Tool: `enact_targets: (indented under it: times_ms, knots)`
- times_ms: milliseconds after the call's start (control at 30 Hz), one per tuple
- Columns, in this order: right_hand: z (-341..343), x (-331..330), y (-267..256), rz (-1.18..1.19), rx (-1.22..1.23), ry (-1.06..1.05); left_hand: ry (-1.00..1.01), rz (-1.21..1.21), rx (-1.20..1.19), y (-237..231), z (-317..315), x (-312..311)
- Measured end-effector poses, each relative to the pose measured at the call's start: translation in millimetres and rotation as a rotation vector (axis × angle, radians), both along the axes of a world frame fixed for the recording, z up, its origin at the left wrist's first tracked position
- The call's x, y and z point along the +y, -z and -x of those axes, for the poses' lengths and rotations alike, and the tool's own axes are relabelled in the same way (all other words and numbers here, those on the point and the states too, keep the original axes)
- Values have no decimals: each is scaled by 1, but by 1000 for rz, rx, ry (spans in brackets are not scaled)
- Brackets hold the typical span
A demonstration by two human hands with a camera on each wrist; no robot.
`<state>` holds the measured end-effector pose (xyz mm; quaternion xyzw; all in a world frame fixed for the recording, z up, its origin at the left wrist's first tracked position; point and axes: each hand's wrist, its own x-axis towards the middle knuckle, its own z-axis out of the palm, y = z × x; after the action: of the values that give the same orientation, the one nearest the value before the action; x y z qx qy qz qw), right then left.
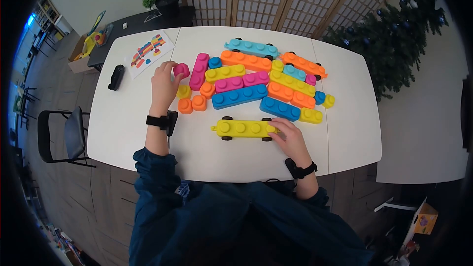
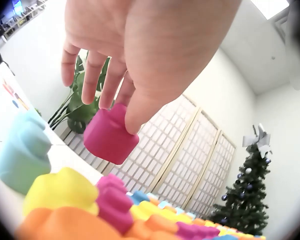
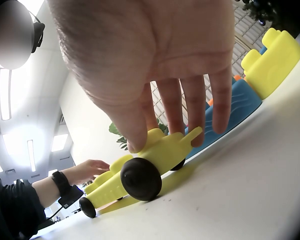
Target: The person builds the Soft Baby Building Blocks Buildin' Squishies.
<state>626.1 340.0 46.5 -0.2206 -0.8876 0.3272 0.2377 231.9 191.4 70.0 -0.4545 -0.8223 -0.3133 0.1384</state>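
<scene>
My left hand pinches a small magenta block between thumb and fingers, above the table's left side. Below it in the left wrist view stand a light blue block and a yellow block. In front of me, a long yellow toy car base with studs and black wheels rests on the table. My right hand grips its right end, thumb on the near side and fingers reaching over the far side.
Beyond the car base lie several coloured blocks, including a long blue one and a long magenta one. Two more wheeled bases, light blue and orange, stand farther back. A printed picture sheet and a black object lie left.
</scene>
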Motion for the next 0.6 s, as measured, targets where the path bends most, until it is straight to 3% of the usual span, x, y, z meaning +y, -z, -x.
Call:
enact_targets:
  times_ms: [100, 167, 233, 333, 600]
  knots:
    - [0, 0, 0, -22, 3, 1, 92, -167, -60, -28, -31, -17]
    - [0, 1, 1, -12, 4, 0, 130, -138, -129, -41, -59, -28]
    - [0, 1, 1, -1, 6, -7, 375, 34, -340, -49, -87, -36]
    - [2, 0, 0, -10, -4, -8, 512, 67, -425, -41, -121, -39]
    - [2, 0, -1, 9, -1, -10, 557, 151, -509, -20, -141, -38]
